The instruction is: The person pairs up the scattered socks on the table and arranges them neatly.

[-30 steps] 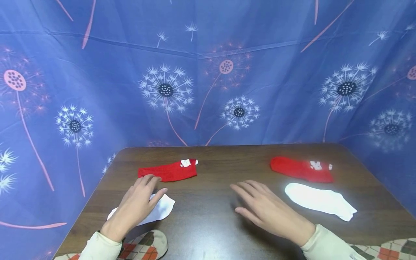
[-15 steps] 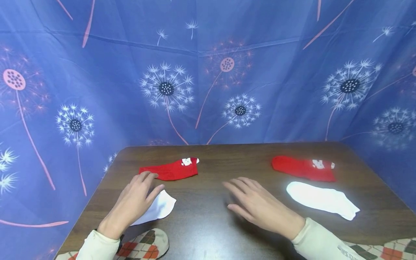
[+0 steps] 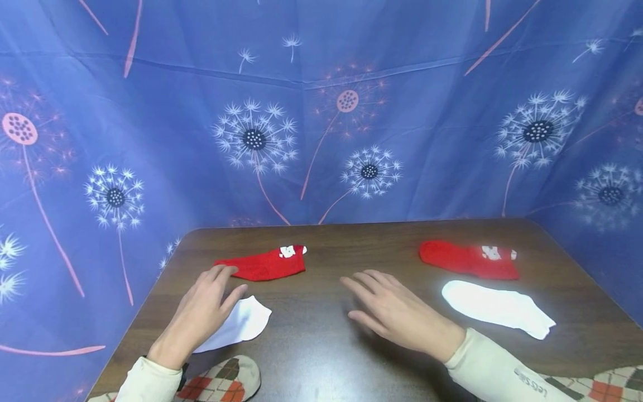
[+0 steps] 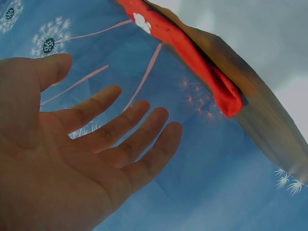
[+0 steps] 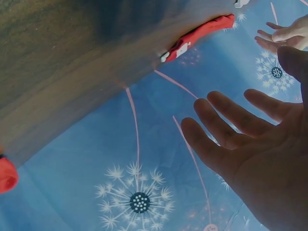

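Note:
My left hand [image 3: 200,310] hovers over a white sock [image 3: 242,324] on the left of the table and hides part of it. Just beyond its fingertips lies a red sock [image 3: 266,265] with a white figure near one end. In the left wrist view the palm [image 4: 72,168] holds nothing, its fingers spread and slightly bent. My right hand [image 3: 394,312] is held above the middle of the table, fingers loosely extended and nothing in them. To its right lie a second red sock [image 3: 467,261] and, nearer, a second white sock [image 3: 497,308].
An argyle-patterned sock [image 3: 226,379] lies at the near left, partly behind the left sleeve [image 3: 150,382]. Another argyle piece [image 3: 603,385] shows at the near right edge. Behind the brown wooden table [image 3: 351,245] hangs a blue dandelion-print cloth [image 3: 311,123].
Both hands have drifted a little to the left, the right one more. More of the white sock near the left hand shows. The socks have stayed in place.

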Demonstrator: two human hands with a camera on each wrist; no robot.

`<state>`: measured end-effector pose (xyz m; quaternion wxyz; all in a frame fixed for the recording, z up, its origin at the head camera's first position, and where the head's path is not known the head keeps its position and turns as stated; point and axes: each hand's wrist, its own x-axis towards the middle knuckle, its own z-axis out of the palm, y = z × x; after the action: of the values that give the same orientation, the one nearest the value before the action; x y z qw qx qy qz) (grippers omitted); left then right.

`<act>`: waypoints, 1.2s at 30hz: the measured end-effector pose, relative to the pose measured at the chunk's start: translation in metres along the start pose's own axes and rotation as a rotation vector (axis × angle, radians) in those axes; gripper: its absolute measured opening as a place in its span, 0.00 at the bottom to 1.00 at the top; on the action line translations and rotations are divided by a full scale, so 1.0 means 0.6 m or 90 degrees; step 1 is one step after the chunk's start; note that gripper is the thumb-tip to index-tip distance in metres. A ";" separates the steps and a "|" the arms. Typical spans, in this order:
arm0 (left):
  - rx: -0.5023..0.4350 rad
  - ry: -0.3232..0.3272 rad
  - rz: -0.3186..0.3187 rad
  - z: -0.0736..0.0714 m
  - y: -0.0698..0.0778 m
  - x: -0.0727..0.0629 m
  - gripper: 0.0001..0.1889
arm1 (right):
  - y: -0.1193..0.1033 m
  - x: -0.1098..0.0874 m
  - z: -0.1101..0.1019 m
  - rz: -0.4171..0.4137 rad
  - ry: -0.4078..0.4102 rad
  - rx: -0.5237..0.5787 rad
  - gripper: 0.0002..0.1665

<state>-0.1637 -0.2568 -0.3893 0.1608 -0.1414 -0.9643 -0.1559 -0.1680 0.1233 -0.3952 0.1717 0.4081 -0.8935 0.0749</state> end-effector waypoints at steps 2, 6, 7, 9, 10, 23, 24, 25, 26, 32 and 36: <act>0.002 0.002 0.000 0.000 -0.003 -0.001 0.22 | 0.003 -0.001 0.001 0.002 -0.005 -0.004 0.37; 0.010 0.005 0.002 -0.002 -0.008 0.000 0.21 | 0.010 -0.005 0.005 0.008 -0.011 -0.007 0.37; 0.011 0.005 0.001 -0.002 -0.010 0.001 0.21 | 0.012 -0.006 0.005 0.009 -0.013 -0.008 0.37; 0.011 0.004 -0.003 -0.003 -0.012 0.002 0.20 | 0.015 -0.004 0.006 0.008 -0.014 -0.009 0.37; 0.011 0.003 -0.006 -0.003 -0.014 0.002 0.20 | 0.016 -0.002 0.006 0.007 -0.013 -0.007 0.37; 0.006 0.030 -0.006 -0.001 -0.032 0.016 0.14 | 0.026 0.032 0.006 -0.011 -0.015 0.006 0.36; 0.007 0.039 0.000 -0.002 -0.033 0.018 0.13 | 0.028 0.034 0.005 -0.011 -0.014 0.002 0.36; 0.008 0.048 0.006 -0.003 -0.034 0.020 0.13 | 0.030 0.036 0.005 -0.010 -0.013 0.000 0.36; 0.009 0.055 0.010 -0.004 -0.035 0.021 0.12 | 0.033 0.037 0.005 -0.009 -0.012 -0.001 0.36; 0.011 0.054 0.000 -0.005 -0.046 0.026 0.12 | 0.042 0.045 0.013 -0.003 -0.027 0.031 0.35; 0.008 0.046 -0.013 -0.001 -0.055 0.030 0.13 | 0.048 0.053 0.022 0.022 -0.039 0.102 0.35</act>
<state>-0.1907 -0.2830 -0.3907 0.1950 -0.1248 -0.9602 -0.1561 -0.2127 0.1161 -0.3957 0.1096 0.4073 -0.8964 0.1363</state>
